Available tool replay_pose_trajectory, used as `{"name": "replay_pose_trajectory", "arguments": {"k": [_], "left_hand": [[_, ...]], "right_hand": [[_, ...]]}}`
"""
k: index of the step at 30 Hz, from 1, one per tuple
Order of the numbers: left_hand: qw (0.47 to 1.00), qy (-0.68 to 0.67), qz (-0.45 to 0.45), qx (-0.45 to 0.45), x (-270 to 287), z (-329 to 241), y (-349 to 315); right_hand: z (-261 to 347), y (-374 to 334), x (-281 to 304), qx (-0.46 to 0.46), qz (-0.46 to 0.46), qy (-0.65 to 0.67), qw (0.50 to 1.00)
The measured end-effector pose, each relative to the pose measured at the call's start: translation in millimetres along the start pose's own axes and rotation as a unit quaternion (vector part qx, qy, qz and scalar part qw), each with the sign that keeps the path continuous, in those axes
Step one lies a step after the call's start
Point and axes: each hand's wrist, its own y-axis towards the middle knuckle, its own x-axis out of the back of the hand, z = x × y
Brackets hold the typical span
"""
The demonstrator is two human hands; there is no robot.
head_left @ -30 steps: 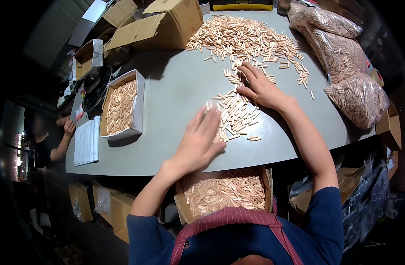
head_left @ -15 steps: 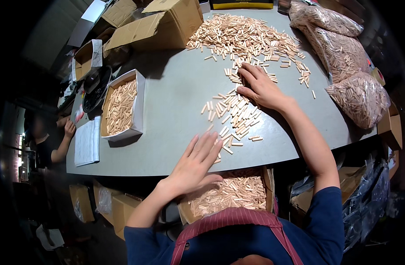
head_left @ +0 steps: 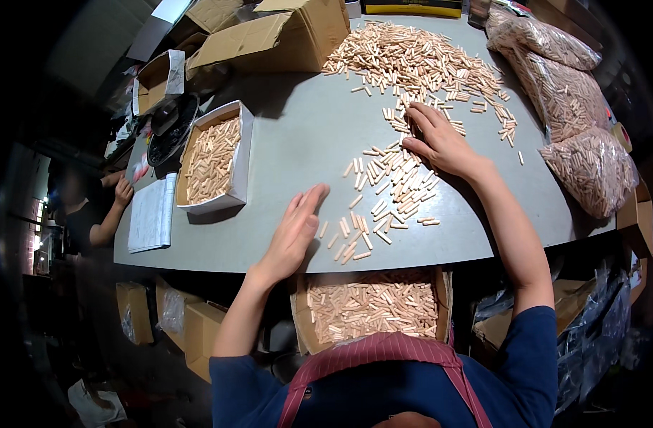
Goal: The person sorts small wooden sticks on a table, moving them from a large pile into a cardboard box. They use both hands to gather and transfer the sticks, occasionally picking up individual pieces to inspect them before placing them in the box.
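Short wooden dowel pins (head_left: 405, 184) lie loosely spread over the table's middle, trailing toward its near edge. My right hand (head_left: 444, 146) rests palm down at the top of this spread, fingers apart and touching some pins. To the left of the nearest pins, my left hand (head_left: 293, 234) stands on its edge, fingers stretched out, with nothing in it. A large heap of the same pins (head_left: 412, 60) covers the table's far side. Below the near edge, in front of my apron, an open cardboard box (head_left: 444, 303) is filled with pins.
A white box (head_left: 242, 160) of pins stands on the left, beside a paper sheet (head_left: 151, 214) and a black round dish (head_left: 173, 132). Clear bags of pins (head_left: 587, 171) line the right side. Cardboard boxes (head_left: 269, 46) crowd the far left. Another person's hand (head_left: 123, 191) shows at the left edge.
My left hand has moved left and up, off the nearest pins, and turned onto its edge. The right hand stays among the pins. The whole view has shifted slightly.
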Motion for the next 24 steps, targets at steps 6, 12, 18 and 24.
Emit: {"name": "replay_pose_trajectory", "arguments": {"k": [6,12,18,24], "left_hand": [[0.985,-0.169,0.032,0.014,-12,-10,20],[0.984,-0.166,0.06,-0.016,-21,-11,23],[0.983,-0.104,0.119,-0.091,-17,-24,-9],[0.868,-0.462,0.168,0.071,-16,-13,-42]], "right_hand": [[0,0,1,-0.007,0.008,0.005,1.0],[1,0,4,-0.009,0.016,-0.002,1.0],[-1,-2,3,-0.006,0.029,-0.006,1.0],[-2,-1,1,0.026,0.002,0.005,1.0]]}}
